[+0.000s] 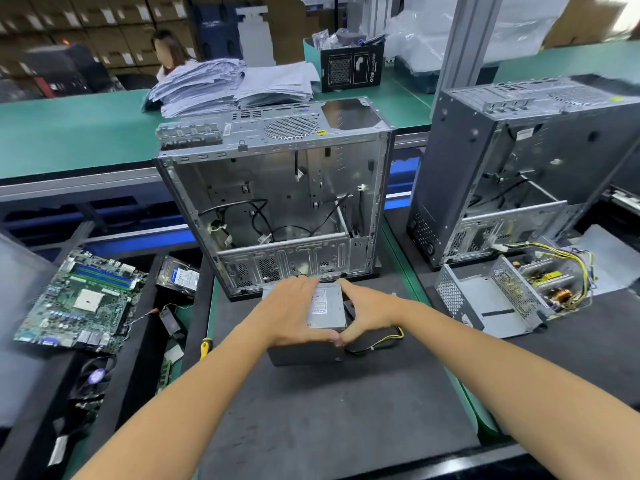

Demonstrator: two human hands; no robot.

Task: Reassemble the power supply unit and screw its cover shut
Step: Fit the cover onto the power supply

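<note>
Landmark: open grey steel computer tower case (277,199)

Grey sheet-metal power supply unit (329,308) lies on the dark mat (329,410) just in front of the case's lower edge. Left hand (294,311) lies flat over its top, fingers straight and together. Right hand (363,311) cups the right side, fingers curled round the far edge; thumbs nearly meet at the near top edge

Step judged: cover being seated on the body; no screws visible yet. Next move calls for squaring the seams, then the yellow-handled screwdriver (206,347), left of the unit

Orientation: labelled face up. Long axis appears to run toward the case; black and yellow cable (377,342) exits right
</note>
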